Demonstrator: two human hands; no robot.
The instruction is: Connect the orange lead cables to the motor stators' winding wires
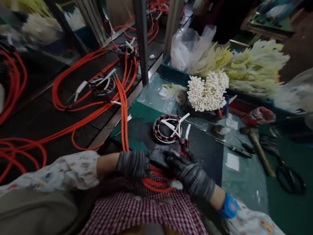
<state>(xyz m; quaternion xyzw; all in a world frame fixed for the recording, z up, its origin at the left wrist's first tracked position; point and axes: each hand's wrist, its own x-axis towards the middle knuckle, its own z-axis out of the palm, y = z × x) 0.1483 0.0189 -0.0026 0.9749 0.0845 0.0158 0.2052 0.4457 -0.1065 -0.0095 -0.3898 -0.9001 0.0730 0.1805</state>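
Where the worktop (302, 216) meets the wearer's checked apron (128, 211), the left hand (137, 163) and the right hand (192, 172), both in grey gloves, lie close together about orange cables (157, 186); blur and overlap make it impossible to tell whether the fingers of either are grasping or released. Just beyond the fingers, a ring-shaped wound coil (157, 128) with white sleeves lies on a black mat (208, 152). Farther beyond are a bundle of white rods (207, 91) and a blue-green tray (174, 73) heaped with pale yellow strips (255, 64). To the right of the right-hand fingers, the green surface bears a clear plastic sheet (247, 181), a hammer (262, 153) and scissors (281, 162). To the left of the left-hand fingers, a dark surface (83, 125) carries further cable loops (57, 93) and a second coil (94, 87). Beyond the fingers, a metal post (141, 31) rises; farther off in the dim room stands a person in dark clothing (224, 13).
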